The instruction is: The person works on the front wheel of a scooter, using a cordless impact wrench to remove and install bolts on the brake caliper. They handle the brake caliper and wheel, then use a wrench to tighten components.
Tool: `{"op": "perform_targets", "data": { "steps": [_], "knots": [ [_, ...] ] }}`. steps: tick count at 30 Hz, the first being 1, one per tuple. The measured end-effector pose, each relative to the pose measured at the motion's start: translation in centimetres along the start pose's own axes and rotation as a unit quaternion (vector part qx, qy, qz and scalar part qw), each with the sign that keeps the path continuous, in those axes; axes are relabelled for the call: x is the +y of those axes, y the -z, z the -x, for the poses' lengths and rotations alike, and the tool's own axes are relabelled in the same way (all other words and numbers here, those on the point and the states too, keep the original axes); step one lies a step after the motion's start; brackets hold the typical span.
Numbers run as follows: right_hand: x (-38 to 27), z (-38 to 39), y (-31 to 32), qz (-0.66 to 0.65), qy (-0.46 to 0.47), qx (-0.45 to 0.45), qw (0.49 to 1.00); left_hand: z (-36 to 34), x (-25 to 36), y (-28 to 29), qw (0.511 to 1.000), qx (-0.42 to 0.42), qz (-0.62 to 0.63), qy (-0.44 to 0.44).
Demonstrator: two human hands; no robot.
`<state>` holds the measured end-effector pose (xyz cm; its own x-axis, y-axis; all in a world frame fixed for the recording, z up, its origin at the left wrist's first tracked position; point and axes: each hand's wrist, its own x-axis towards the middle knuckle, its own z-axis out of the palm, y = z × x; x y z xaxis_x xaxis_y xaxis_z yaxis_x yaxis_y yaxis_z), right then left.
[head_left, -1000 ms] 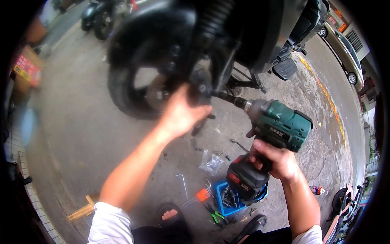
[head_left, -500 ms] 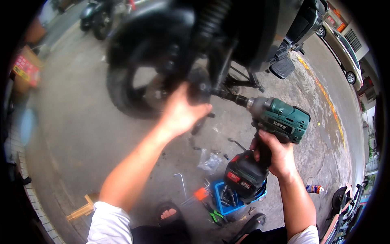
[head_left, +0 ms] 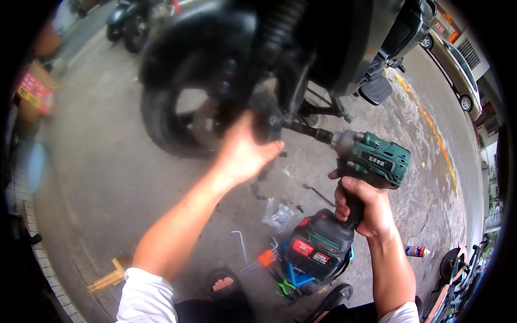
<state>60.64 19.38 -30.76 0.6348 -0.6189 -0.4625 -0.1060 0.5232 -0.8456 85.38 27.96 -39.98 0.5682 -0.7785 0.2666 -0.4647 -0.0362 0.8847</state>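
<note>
My right hand (head_left: 366,202) is wrapped round the handle of a green and black cordless impact wrench (head_left: 379,157), whose large black battery (head_left: 320,245) hangs below. From its nose a dark socket extension (head_left: 308,131) runs left to the hub area of a black scooter's wheel (head_left: 167,126); the exact contact point is blurred. My left hand (head_left: 242,151) reaches up to that hub, thumb stretched toward the extension. Its other fingers are blurred and partly hidden against the dark parts, so their grip cannot be made out.
Below lie a blue tray (head_left: 298,279), green-handled pliers (head_left: 287,290), a hex key (head_left: 239,242), a plastic bag (head_left: 278,215) and a rod-shaped tool (head_left: 319,195). A spray can (head_left: 417,251) lies at right. The scooter's body (head_left: 334,48) overhangs the wheel.
The impact wrench has tilted, its battery swinging left and down over the blue tray, with the right hand turning along. My left hand stays at the hub, shifted slightly.
</note>
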Motion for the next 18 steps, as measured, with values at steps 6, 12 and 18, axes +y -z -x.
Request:
{"op": "perform_targets", "data": {
  "steps": [6, 12, 18],
  "knots": [
    [0.6, -0.6, 0.6, 0.009, 0.001, 0.010, 1.000, -0.2, -1.4, -0.7, 0.997, 0.029, -0.072, -0.001],
    [0.4, -0.5, 0.1, -0.004, -0.001, 0.003, 1.000, -0.3, -1.8, -0.7, 0.997, 0.036, -0.066, -0.006],
    [0.4, -0.6, 0.6, -0.003, -0.001, 0.002, 1.000, -0.4, -1.6, -0.8, 0.997, 0.032, -0.076, 0.006]
  ]
}}
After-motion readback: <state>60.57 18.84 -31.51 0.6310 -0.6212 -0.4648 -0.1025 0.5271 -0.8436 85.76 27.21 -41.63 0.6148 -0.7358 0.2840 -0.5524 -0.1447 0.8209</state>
